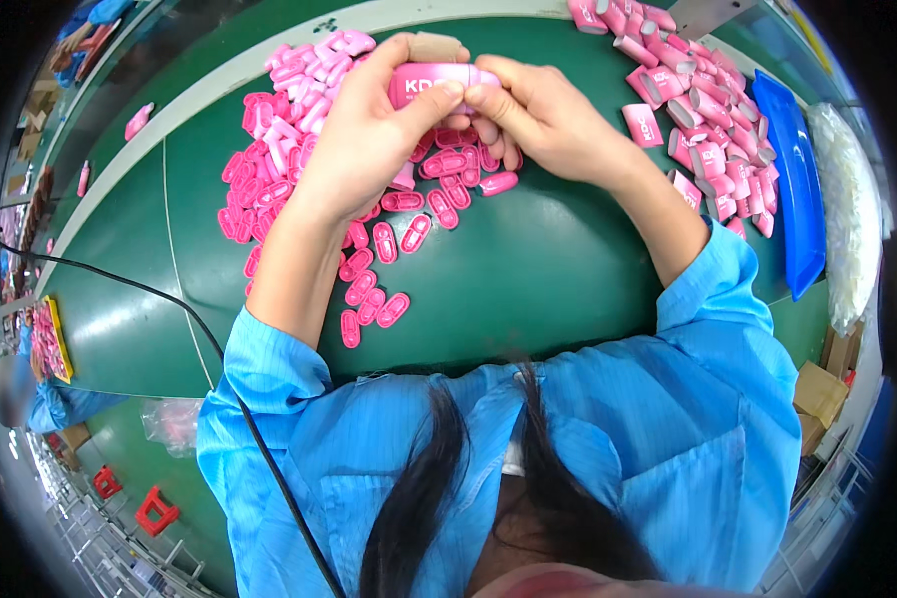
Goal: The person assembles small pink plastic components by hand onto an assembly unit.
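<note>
My left hand is wrapped around a pink printed casing, held level above the green table at the far middle. A tan cover sits on one of its fingers. The fingers of my right hand pinch a paler pink end piece at the casing's right end. My fingers hide part of where the two meet. Beneath and in front of my hands lie loose pink oval caps. A glossy pink piece rests just below my right fingertips.
Left of my hands is a heap of light pink parts. Pink open-ended sleeves are piled at the right, beside a blue tray and a clear plastic bag. A black cable crosses at left. A co-worker's blue sleeve shows beyond.
</note>
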The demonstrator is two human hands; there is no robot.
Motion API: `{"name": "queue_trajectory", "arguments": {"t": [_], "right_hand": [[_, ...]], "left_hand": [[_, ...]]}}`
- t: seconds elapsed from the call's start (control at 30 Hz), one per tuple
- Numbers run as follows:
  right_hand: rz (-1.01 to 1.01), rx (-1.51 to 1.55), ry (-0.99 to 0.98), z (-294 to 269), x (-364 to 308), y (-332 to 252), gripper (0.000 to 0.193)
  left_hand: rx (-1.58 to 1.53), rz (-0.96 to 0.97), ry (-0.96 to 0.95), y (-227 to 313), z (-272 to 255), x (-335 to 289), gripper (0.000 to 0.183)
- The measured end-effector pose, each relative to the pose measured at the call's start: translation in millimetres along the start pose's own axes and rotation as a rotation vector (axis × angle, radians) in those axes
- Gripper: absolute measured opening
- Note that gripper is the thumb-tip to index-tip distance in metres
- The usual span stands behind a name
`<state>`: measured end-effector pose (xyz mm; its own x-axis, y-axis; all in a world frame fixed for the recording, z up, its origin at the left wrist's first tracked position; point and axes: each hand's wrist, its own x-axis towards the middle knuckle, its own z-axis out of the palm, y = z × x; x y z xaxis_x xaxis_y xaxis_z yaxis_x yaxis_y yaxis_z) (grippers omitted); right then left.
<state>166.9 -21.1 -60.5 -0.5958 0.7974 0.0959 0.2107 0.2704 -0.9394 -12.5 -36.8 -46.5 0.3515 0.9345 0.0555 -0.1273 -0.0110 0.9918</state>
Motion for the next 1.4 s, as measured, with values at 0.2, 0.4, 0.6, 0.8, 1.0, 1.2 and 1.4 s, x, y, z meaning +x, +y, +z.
{"name": "queue_trajectory", "arguments": {"t": [0.2,0.4,0.6,0.8,1.0,1.2,1.4], "right_hand": [[-0.018,-0.016,-0.04,0,-5,-18,0.029],[-0.068,-0.148,0.056,-1,-3,-16,0.03],[-0.061,-0.196,0.124,-2,-8,5,0.029],[0.063,0.09,0.172,-2,6,-12,0.03],[0.172,-0.019,0.322,-37,57,3,0.027],[0.35,-0.044,0.516,-82,103,38,0.03],[0.202,-0.352,0.483,-117,23,-10,0.03]], "left_hand": [[-0.07,-0.074,-0.108,20,-5,-6,0.032],[0.086,0.12,0.008,14,7,-7,0.057],[-0.044,0.101,0.068,-14,5,-1,0.077],[-0.001,0.063,0.165,-9,3,-3,0.087],[0.292,0.287,0.352,-8,-16,2,0.067],[0.948,0.485,0.108,0,13,7,0.017],[1.344,0.328,-0.053,-2,51,25,0.019]]}}
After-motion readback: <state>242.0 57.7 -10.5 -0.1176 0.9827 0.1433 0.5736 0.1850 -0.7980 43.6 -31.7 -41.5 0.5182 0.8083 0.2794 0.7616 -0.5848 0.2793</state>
